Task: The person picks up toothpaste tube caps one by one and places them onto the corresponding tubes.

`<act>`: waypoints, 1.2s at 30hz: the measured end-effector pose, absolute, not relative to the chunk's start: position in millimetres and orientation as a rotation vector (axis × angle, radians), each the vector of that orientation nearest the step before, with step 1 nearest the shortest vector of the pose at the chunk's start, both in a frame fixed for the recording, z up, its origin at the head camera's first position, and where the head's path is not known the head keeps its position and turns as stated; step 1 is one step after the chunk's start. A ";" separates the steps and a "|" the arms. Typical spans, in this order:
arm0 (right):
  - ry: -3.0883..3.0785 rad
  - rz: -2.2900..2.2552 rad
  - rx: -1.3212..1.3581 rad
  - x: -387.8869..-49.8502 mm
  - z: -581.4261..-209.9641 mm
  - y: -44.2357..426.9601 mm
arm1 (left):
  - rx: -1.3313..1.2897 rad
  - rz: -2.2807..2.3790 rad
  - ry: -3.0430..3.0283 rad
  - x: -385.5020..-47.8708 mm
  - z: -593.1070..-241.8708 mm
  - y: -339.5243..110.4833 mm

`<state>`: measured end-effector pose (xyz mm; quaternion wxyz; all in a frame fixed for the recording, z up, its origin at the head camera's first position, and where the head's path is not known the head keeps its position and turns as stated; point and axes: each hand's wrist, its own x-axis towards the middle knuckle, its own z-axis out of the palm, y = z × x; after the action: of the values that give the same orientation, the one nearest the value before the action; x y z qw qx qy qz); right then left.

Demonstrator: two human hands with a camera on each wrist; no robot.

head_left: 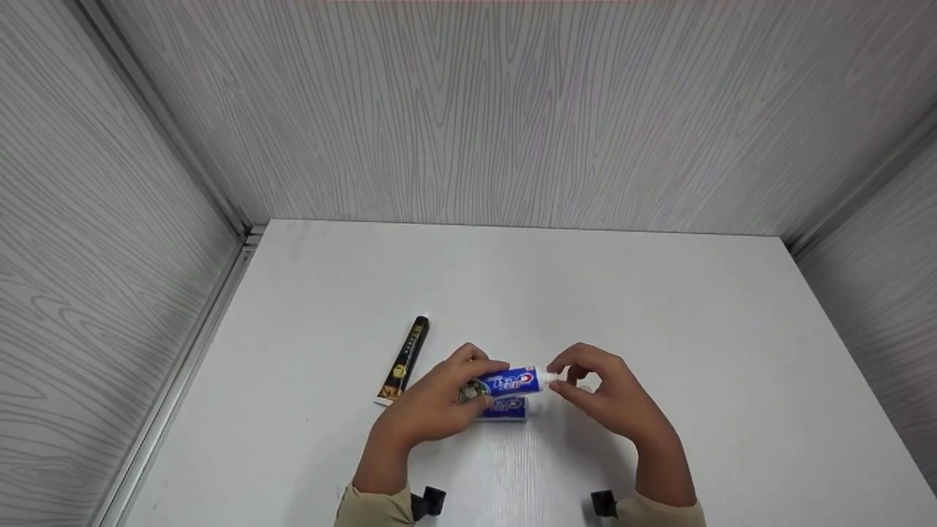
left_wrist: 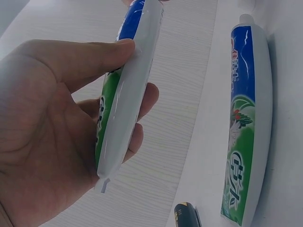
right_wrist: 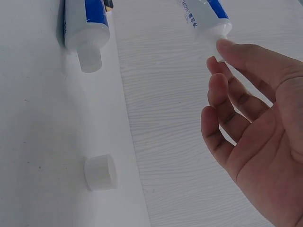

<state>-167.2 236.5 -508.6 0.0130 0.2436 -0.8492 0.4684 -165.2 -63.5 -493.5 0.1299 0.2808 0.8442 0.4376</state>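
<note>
My left hand [head_left: 433, 401] grips a blue, green and white toothpaste tube [head_left: 516, 381] above the table, thumb on one side and fingers on the other. Its narrow white tip [right_wrist: 219, 46] points right, toward my right hand [head_left: 613, 395], whose thumb and index finger pinch it. The other right fingers are loosely bent. Below the held tube lies a second, matching toothpaste tube [left_wrist: 245, 127], partly hidden in the head view. A pale nozzle [right_wrist: 90, 57] shows at its end. A loose white cap [right_wrist: 101, 172] stands on the table near my right hand.
A black and gold tube [head_left: 405, 360] lies slanted on the white table [head_left: 351, 278], left of my left hand. Grey wood-grain panels [head_left: 505, 110] enclose the table at the back and both sides.
</note>
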 end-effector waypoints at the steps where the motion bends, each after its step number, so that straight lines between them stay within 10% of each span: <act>1: -2.646 1.463 0.761 -167.3 -508.7 236.6 | 0.815 1.273 2.454 -165.2 -493.8 -63.4; 36: -2.736 1.416 0.617 -167.4 -510.3 229.6 | 0.780 1.277 2.501 -165.2 -496.8 -61.3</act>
<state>-167.4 229.6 -510.3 -0.0001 0.1965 -0.8708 0.4506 -165.2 -61.3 -496.8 0.1133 0.2658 0.8527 0.4353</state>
